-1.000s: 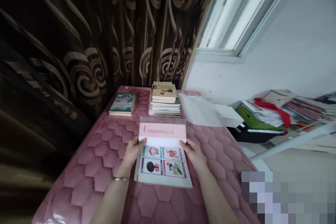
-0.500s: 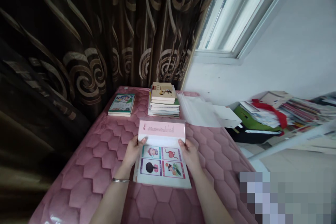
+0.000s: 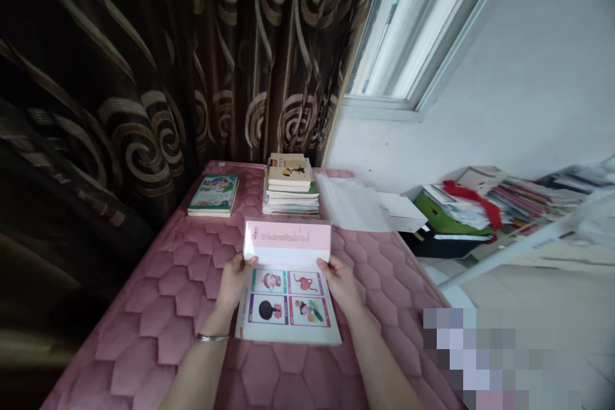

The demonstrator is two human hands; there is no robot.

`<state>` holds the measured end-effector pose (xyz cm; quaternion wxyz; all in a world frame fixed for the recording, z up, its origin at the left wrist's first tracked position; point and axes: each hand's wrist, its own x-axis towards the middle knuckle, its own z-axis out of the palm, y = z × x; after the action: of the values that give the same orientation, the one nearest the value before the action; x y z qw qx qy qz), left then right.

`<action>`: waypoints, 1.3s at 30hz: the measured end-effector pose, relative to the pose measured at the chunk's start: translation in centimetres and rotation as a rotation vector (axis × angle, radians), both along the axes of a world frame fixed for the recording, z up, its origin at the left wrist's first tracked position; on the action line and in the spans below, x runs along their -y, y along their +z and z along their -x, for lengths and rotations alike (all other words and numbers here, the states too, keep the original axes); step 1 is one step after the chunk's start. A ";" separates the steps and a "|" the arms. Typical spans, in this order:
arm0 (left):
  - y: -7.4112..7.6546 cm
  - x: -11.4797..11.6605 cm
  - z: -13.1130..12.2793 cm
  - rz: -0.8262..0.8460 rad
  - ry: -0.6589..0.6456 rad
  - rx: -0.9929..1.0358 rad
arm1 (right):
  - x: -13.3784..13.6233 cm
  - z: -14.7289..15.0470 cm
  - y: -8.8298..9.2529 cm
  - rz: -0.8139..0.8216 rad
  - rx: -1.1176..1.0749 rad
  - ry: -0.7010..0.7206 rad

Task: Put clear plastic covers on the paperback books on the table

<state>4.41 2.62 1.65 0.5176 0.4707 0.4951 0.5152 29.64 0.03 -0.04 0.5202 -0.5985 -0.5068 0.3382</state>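
Observation:
A picture book (image 3: pixel 307 331) with four-panel cartoon art lies on the pink quilted surface in front of me, its near edge toward me. Over its far part stands a folded-up flap of a clear book cover (image 3: pixel 288 255), with a pink printed strip along the top. My left hand (image 3: pixel 234 282) pinches the flap's left edge, thumb on the near side. At the opposite edge my right hand (image 3: pixel 342 283) grips it the same way. A metal bangle (image 3: pixel 212 337) circles the left wrist. The fingers behind the flap are partly hidden.
Beyond the book stand a stack of books (image 3: pixel 291 195) and, farther left, a smaller pile with a green cover (image 3: pixel 214 195). Clear plastic sheets (image 3: pixel 353 205) lie right of the stack, beside a white box (image 3: pixel 402 210). A dark curtain (image 3: pixel 144 77) borders the left.
The view has shifted slightly, so everything sits a little farther left. Both hands keep the same grip on the flap, which looks nearly unmoved over the book.

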 end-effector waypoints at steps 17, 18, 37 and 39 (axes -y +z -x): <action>-0.5 -0.2 0.1 -0.053 0.042 -0.179 | -0.2 -0.6 -0.3 0.000 0.128 -0.048; -0.4 -0.2 0.1 -0.054 0.053 -0.190 | -0.2 -0.6 -0.3 -0.006 0.138 -0.068; -0.4 -0.4 -0.4 -0.110 0.152 -0.254 | -0.6 0.0 -1.1 -0.051 0.177 -0.146; -0.5 -0.5 -0.4 -0.102 0.154 -0.298 | -0.6 0.1 -0.9 -0.046 0.197 -0.165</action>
<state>4.80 3.11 1.11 0.3727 0.5283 0.5742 0.5024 29.57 0.65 -0.93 0.5076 -0.6562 -0.5122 0.2220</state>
